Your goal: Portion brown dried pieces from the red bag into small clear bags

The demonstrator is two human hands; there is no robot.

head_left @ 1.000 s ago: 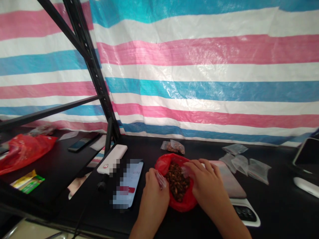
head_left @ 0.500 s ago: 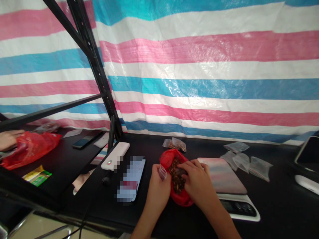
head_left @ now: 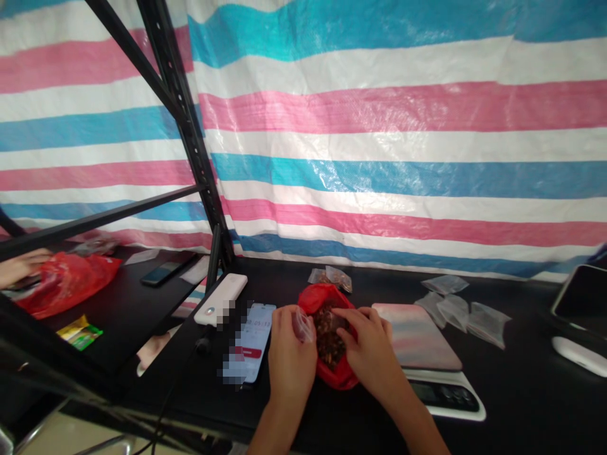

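Observation:
My left hand (head_left: 293, 341) is closed on a small clear plastic bag (head_left: 303, 325), whose crinkled end shows above the fingers. Right beside it on the black table lies an open red plastic bag (head_left: 342, 377) filled with small brown pieces (head_left: 331, 347), like dried seeds or grains. Thumb and fingers of my right hand (head_left: 367, 338) reach over the bag's right rim into these pieces, curled together around something dark and smooth that I cannot make out.
A kitchen scale (head_left: 450, 395) with a pinkish plate stands on the right. Behind it lie several clear zip bags (head_left: 455, 309). Filled small bags (head_left: 339, 278) lie at the back. A phone (head_left: 256, 341) and white power bank (head_left: 222, 297) are left; another person's hand (head_left: 23, 265) works farther left.
The view has shifted slightly. My left hand has turned more upright, still holding the clear bag beside the red bag. My right fingers remain among the brown pieces.

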